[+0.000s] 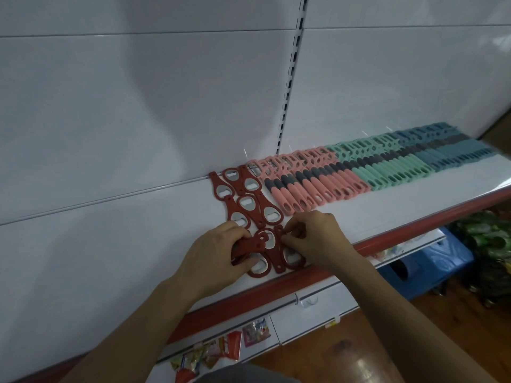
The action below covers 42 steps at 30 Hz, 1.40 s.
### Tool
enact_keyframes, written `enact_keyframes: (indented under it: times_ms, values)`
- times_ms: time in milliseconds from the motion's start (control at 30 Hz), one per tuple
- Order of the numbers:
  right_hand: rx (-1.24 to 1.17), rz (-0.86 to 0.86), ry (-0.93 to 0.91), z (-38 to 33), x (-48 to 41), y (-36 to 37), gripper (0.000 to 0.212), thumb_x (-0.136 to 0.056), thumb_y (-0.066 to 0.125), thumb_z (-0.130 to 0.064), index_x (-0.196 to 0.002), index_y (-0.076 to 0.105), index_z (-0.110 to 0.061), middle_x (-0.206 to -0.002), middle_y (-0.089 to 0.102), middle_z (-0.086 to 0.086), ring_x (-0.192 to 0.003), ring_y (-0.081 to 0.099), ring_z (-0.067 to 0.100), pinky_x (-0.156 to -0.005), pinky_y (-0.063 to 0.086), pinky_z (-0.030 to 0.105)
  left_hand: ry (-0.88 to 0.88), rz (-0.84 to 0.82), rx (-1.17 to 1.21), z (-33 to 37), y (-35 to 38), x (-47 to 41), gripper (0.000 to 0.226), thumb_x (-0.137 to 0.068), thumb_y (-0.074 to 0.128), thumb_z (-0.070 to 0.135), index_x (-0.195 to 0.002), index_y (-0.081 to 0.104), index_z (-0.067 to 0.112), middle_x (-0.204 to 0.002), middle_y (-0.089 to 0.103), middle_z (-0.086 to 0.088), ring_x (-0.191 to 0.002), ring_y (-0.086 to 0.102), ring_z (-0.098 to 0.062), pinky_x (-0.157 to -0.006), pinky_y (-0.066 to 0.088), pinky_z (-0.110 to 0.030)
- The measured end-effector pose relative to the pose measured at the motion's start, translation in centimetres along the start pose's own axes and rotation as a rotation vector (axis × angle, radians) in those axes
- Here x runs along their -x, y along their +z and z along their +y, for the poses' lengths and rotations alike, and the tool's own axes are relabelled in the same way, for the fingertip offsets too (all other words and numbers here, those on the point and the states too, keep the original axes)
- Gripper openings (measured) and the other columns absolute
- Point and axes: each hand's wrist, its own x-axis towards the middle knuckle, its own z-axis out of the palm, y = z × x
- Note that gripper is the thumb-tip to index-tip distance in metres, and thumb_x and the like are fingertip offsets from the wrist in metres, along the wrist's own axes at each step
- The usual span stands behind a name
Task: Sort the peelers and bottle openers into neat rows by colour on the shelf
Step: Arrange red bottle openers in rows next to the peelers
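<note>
Shelf (pixel 110 244): white deck, red front edge, white back panel (pixel 138 106) behind.

Peelers lie in three colour blocks along the back edge, handles toward the front: blue peelers (pixel 448 150) far right, green peelers (pixel 392 167) in the middle, pink peelers (pixel 318 186) left of them. These blocks look finished.

Red bottle openers (pixel 249 200) lie just left of the pink block, running from the back edge to the front edge, heads and slim ends alternating.

My left hand (pixel 213 252) grips a loose opener (pixel 249 246) at the front edge, possibly several stacked; I cannot tell. My right hand (pixel 320 239) is close beside it, pinching the slim end of an opener (pixel 280 233) that lies flat.

Judgement: the openers are thin, flat, light and fairly stiff, and slide easily on the smooth deck. Take them by the slim end or the edges.

In the way: the neighbouring openers touch, so a nudge would upset them. The front edge is near, with a blue stool (pixel 431 261) below.
</note>
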Motion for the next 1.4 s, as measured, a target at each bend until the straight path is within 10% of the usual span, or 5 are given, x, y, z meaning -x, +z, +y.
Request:
enact_keyframes:
  times_ms: [533, 1400]
  values:
    - [0.074, -0.096, -0.390, -0.1, 0.2, -0.1, 0.030, -0.084, 0.079, -0.042, -0.110, 0.072, -0.029, -0.105, 0.056, -0.013, -0.090, 0.053, 0.002, -0.078, 0.046, 0.016, -0.010, 0.006, 0.016, 0.1, -0.1, 0.1, 0.050, -0.082, 0.057, 0.071, -0.113, 0.066, 0.032, -0.102, 0.056, 0.022, -0.088, 0.058, -0.003, -0.075, 0.050, -0.021]
    - [0.017, -0.159, -0.432, 0.4, -1.8, 0.1, 0.035, -0.089, 0.068, -0.053, -0.117, 0.071, -0.033, -0.100, 0.055, -0.022, -0.090, 0.053, -0.002, -0.075, 0.043, 0.012, -0.067, -0.019, 0.042, 0.3, -0.6, 0.1, 0.053, -0.084, 0.053, 0.069, -0.119, 0.064, 0.032, -0.108, 0.053, 0.026, -0.094, 0.057, -0.001, -0.079, 0.048, -0.014]
